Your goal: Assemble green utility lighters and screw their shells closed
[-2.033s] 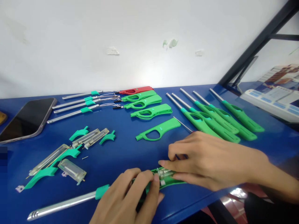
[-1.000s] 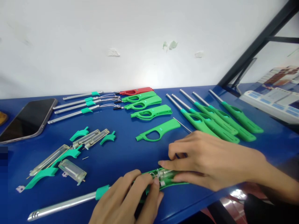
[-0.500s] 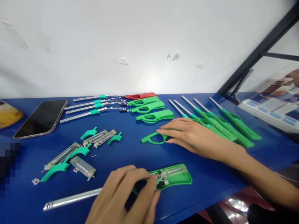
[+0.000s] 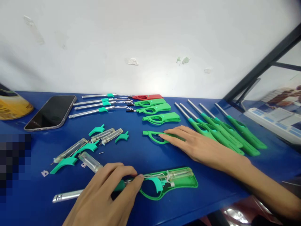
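- Silver metal tube [image 4: 67, 196]: near left on the bench [image 4: 131, 150].
- Left hand [image 4: 101, 199]: fingers closed around the tube's right end.
- Open green lighter shell [image 4: 188, 183]: near centre, clear fuel tank [image 4: 178, 173] inside.
- Green handle shell [image 4: 147, 133]: beyond it, under the right hand [image 4: 199, 147], whose fingers lie loosely extended.

The blue table [image 4: 131, 153] stands against the wall; along its back lie four silver tubes [image 4: 94, 112] with wires, then a red handle [image 4: 150, 97] and green handles [image 4: 162, 118]; to the right, five green-handled lighters [image 4: 244, 131] lie slantwise; on the left are a phone [image 4: 50, 112], clear tanks [image 4: 71, 150], teal triggers [image 4: 64, 164] and a small screw [image 4: 101, 153]; near the front edge lies an open green shell [image 4: 185, 182], a tank inside.
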A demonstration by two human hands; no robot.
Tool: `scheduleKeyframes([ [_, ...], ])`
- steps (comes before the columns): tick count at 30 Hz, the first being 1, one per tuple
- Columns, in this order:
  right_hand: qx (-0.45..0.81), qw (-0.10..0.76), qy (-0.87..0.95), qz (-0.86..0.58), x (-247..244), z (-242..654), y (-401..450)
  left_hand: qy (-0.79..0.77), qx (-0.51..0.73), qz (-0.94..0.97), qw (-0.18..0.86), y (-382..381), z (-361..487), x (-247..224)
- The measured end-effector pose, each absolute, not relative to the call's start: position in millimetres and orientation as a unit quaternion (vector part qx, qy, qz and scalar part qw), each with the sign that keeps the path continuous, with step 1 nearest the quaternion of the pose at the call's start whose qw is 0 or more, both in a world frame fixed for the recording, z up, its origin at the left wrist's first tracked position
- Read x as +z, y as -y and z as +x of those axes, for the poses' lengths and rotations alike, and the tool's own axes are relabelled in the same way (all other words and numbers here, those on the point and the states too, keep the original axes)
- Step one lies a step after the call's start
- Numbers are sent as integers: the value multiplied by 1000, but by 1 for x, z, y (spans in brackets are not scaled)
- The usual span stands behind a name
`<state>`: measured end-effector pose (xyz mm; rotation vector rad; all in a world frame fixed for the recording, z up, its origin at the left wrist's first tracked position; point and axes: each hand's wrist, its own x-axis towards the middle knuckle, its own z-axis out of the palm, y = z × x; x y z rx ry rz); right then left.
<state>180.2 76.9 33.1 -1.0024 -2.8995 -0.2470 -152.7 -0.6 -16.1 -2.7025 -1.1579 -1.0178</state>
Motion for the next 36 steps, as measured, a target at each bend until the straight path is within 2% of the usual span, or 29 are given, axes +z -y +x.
scheduleKeyframes([
  [7,-32,95,944,-314,39,178,-79,376,-329,-866,-6,0,-152,-14],
  [15,-20,110,942,-316,45,177,-76,381,-321,-867,-20,-1,-151,-10],
  [21,-7,125,942,-310,50,177,-74,369,-386,-845,-16,0,-143,-4],
  [29,52,163,948,-269,61,174,-64,377,-409,-831,-17,4,-137,-3],
  [36,63,118,958,-254,72,177,-39,395,-367,-841,-41,7,-138,8],
])
